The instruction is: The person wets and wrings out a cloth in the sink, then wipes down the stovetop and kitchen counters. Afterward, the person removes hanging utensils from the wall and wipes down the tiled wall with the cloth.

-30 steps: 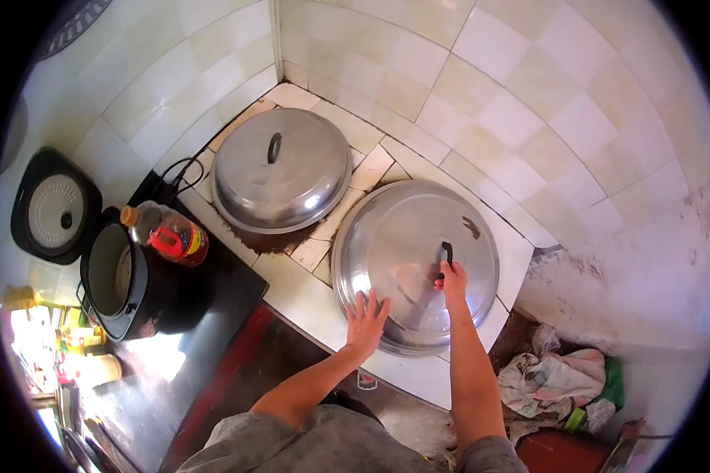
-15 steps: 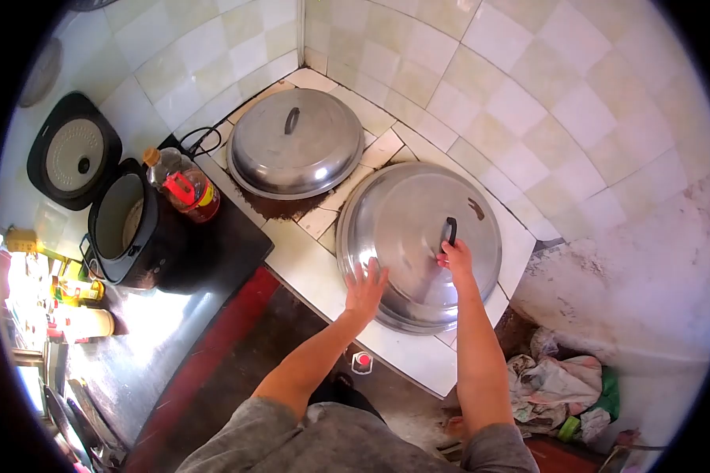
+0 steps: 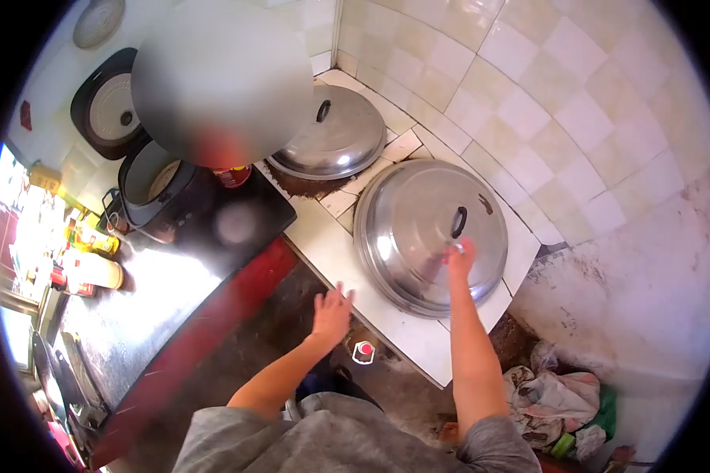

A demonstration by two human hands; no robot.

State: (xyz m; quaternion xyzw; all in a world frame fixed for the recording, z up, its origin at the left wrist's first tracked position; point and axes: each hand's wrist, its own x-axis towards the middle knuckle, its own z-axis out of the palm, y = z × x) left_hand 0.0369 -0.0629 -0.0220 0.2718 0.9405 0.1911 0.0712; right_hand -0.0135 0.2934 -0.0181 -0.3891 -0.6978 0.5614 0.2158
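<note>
A large round metal lid [image 3: 418, 236] lies on the white tiled stove top [image 3: 347, 260]. My right hand [image 3: 461, 256] is at the near end of its black handle [image 3: 459, 222], with its fingers curled and slightly blurred; whether they still touch the handle is hidden. Off the lid to the left, my left hand [image 3: 333, 317] hovers by the stove top's front edge, fingers spread and holding nothing. Farther back sits a second metal lid [image 3: 339, 138], its left part covered by a grey blurred patch.
On the left, an open black cooker [image 3: 154, 189] stands on a dark counter [image 3: 166, 276], by a partly hidden bottle [image 3: 233, 176]. Jars and a yellow bottle [image 3: 91, 239] are near the window. Crumpled cloths [image 3: 556, 398] lie at the lower right, below the tiled wall [image 3: 528, 118].
My left hand has lifted off the large lid and moved left. My right hand has slid down from the handle's middle to its near end. The view has shifted, and a blurred patch now covers the bottle.
</note>
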